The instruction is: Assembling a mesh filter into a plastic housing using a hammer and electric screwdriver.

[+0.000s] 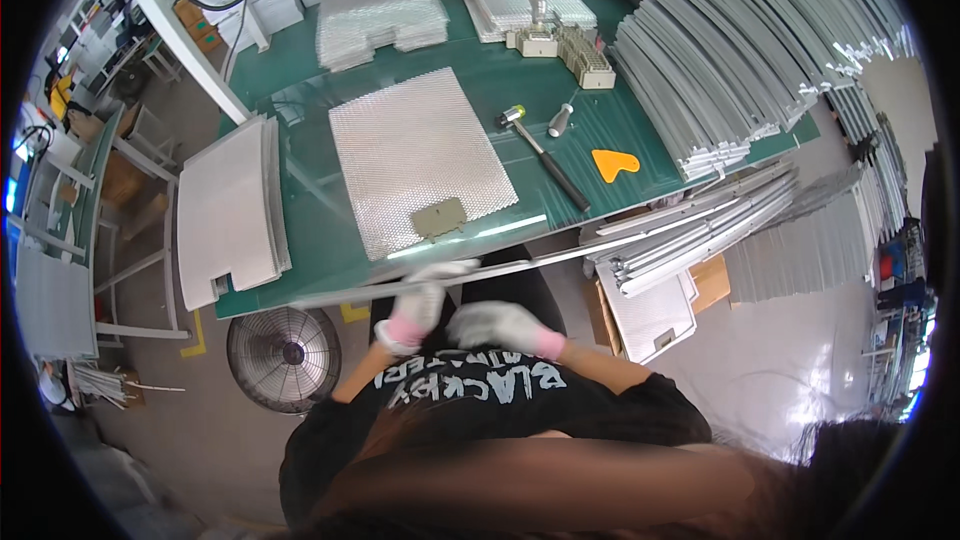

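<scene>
apparently early: mesh panel (415, 145) flat on desk (315, 240), edges bare, grey plate (439, 218) at its six o'clock; metal strip (560, 258) apart. left hand (418, 302) by strip, right hand (500, 327) at four o'clock; both blurred, can't tell grips.

So the green-topped table (310, 210) sits on shiny grey floor (780, 340), with a round caged fan (292, 353) and yellow floor tape (197, 335) by its near left corner. Another pale-legged bench (90, 165) stands off to its left, and light glares off the floor to its right.
</scene>
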`<action>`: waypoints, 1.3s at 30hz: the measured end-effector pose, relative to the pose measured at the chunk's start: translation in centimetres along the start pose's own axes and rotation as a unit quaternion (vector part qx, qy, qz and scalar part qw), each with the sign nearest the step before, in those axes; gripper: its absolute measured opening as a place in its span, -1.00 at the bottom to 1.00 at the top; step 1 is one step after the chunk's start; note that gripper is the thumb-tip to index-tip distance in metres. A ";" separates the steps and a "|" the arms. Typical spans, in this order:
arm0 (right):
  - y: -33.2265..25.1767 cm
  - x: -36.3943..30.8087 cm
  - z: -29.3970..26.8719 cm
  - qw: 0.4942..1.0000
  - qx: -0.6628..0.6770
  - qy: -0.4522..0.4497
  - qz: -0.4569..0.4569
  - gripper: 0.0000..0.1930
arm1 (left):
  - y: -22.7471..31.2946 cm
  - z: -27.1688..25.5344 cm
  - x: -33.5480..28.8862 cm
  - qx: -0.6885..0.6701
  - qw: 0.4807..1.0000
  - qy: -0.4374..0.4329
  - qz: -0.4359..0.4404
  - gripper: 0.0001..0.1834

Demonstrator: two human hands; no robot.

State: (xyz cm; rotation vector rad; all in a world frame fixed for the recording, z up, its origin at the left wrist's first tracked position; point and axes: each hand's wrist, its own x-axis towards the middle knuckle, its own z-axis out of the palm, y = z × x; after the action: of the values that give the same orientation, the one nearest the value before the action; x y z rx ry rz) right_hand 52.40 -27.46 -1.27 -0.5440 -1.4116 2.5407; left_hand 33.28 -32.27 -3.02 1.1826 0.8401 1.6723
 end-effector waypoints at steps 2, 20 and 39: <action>-0.8 -0.7 -4.2 0.905 0.348 0.146 -0.197 -0.54 | 4.4 -4.6 -0.4 0.028 0.994 0.087 0.063 -0.38; -18.1 9.9 -8.2 0.880 0.308 0.161 -0.325 -0.77 | 3.4 -3.0 -8.3 0.178 0.953 0.225 -0.102 -0.37; -13.1 12.9 -11.6 0.830 -0.495 0.236 -0.099 -0.52 | 3.3 -12.9 11.0 0.514 0.825 0.223 0.066 -0.31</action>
State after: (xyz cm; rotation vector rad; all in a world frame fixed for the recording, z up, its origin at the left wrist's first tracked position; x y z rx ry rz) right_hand 45.02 -7.19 1.37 -0.9949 -2.2984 1.1911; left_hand 18.51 -23.63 -0.36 1.5562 2.1811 1.6283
